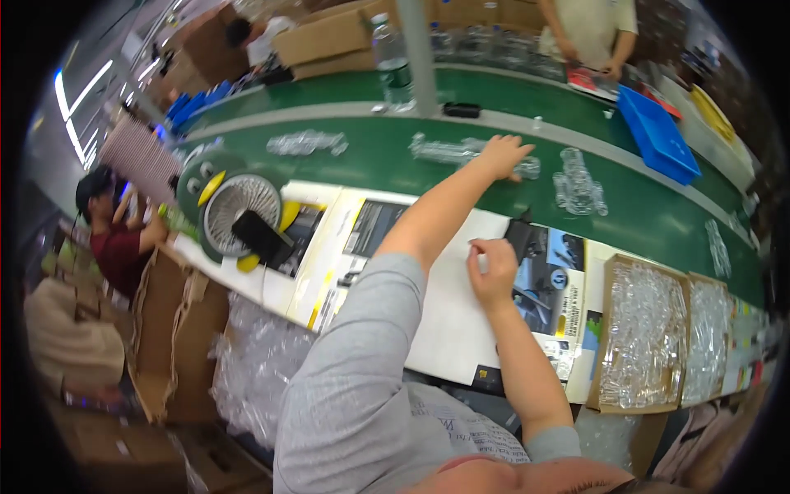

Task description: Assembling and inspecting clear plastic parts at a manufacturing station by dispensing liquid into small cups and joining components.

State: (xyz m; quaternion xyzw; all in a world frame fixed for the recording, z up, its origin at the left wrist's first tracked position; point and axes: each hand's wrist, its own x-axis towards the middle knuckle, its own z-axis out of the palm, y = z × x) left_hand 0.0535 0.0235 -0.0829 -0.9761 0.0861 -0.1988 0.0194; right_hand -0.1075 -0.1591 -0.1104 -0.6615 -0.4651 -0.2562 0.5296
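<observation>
One clear plastic piece (440, 151) lies beneath the left hand (504, 156) (fingers spread), the right hand (495, 273) loosely curled.

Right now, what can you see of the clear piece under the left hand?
The clear piece looks like moulded plastic, colourless and shiny, long and bumpy. It lies along the green surface, showing on both sides of the left hand, which hides part of it. Whether the fingers grip it is unclear.

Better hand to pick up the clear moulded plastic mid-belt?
Left, likely: the left hand is over the clear, moulded plastic, arm outstretched. The right hand is bent nearer the body, short of the flat green belt.
</observation>
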